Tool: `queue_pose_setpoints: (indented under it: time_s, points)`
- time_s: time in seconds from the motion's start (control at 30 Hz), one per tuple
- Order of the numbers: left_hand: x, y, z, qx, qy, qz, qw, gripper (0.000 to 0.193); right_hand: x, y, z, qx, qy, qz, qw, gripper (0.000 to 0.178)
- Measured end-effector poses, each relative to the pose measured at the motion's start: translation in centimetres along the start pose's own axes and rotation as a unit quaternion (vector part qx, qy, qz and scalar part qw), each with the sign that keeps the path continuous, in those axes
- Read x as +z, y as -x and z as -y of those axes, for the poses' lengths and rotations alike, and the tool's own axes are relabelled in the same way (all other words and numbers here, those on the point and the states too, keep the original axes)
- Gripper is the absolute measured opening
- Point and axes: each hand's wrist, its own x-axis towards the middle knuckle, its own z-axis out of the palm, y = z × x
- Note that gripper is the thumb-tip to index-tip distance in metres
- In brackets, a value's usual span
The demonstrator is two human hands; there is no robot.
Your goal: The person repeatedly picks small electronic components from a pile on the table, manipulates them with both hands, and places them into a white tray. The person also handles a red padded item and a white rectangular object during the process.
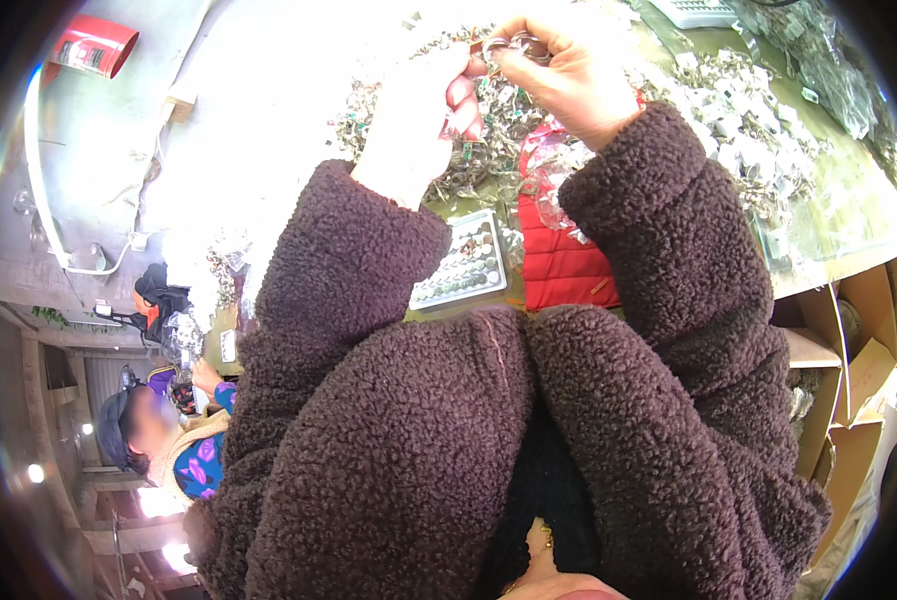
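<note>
At the top of the head view, both of my hands meet above a heap of small parts with thin, twisted leads (pixel 489 140). My right hand (pixel 574 85) pinches a few thin, silvery wired pieces (pixel 514 45) between thumb and fingers. Strong glare washes out my left hand (pixel 419 115); its fingers are curled, and their tips come close to those same pieces. What the left fingers grip is hidden. Below the hands lies a white tray (pixel 469 265) with rows of small round parts. A red padded cloth (pixel 564 265) is to its right, with clear plastic on it.
Another heap of white wired parts (pixel 744 135) covers the table's right side, with clear plastic bags (pixel 829 70) beyond. Open cardboard boxes (pixel 859 350) stand below the right edge. To the left sits a co-worker (pixel 199 455) in a cap. A red bucket (pixel 94 45) is far left.
</note>
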Motion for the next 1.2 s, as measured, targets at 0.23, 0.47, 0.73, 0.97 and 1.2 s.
queue_pose_setpoints:
  time_s: [0.23, 0.47, 0.73, 0.97, 1.2]
  points:
    - [0.0, -0.1, 0.0, 0.024, 0.046, 0.034, 0.998, 0.024, -0.3, -0.4, 0.4, 0.004, 0.005, -0.001, 1.0, 0.009]
    - [0.1, -0.3, 0.6, 0.009, 0.077, 0.031, 0.997, 0.023, -0.2, -0.3, -0.2, -0.011, 0.077, 0.021, 0.997, 0.014]
    - [0.3, -0.2, 1.0, 0.026, 0.063, 0.04, 0.997, 0.026, -0.4, 0.0, -0.1, 0.04, 0.058, 0.005, 0.998, 0.013]
    - [-0.7, 0.3, 0.6, 0.061, -0.067, 0.06, 0.994, 0.031, -0.8, 0.0, -0.6, 0.047, 0.029, 0.051, 0.997, 0.015]
    - [-2.0, -0.4, 0.0, 0.086, -0.247, 0.073, 0.962, 0.026, -0.4, 0.0, -1.5, 0.033, -0.017, 0.082, 0.996, 0.016]
